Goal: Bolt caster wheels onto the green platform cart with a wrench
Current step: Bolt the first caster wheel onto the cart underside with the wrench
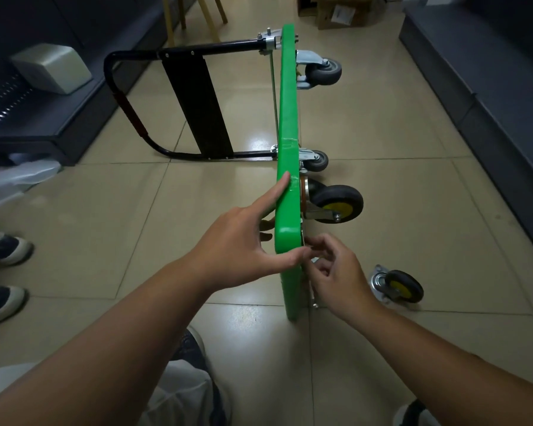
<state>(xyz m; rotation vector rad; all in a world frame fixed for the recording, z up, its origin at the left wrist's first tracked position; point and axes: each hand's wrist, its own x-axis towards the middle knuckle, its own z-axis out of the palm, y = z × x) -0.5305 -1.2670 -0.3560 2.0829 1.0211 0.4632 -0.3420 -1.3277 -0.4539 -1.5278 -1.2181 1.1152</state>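
Green platform cart (286, 103) stands on its long edge down the middle of the tiled floor (105, 216), deck face to the left and underside to the right. At the far left edge a bystander's two shoes (3, 247) sit well apart from the cart, with open tiles between; behind them runs a dark low shelf (59, 130) bearing a grey box (51, 67); the cart's black handle (126, 96) lies out leftward from the deck, its bend near that shelf's corner. The left hand (240, 241) is spread, its index finger straight along the upper edge and its thumb laid flat across the near corner, nothing gripped; just right of that corner the right hand (336, 269) has its fingers curled and pinched on a small silvery part (314, 259) against the underside, though what it is cannot be told. Two grey casters (325, 70) sit at the far end of the underside; a black-and-yellow caster (339, 204) sits nearer, just beyond the right hand; a loose caster (397, 285) lies on the floor near the right wrist, apart from the cart. Bare tiles run between the wheels and the dark shelf base (490, 124) along the right edge.
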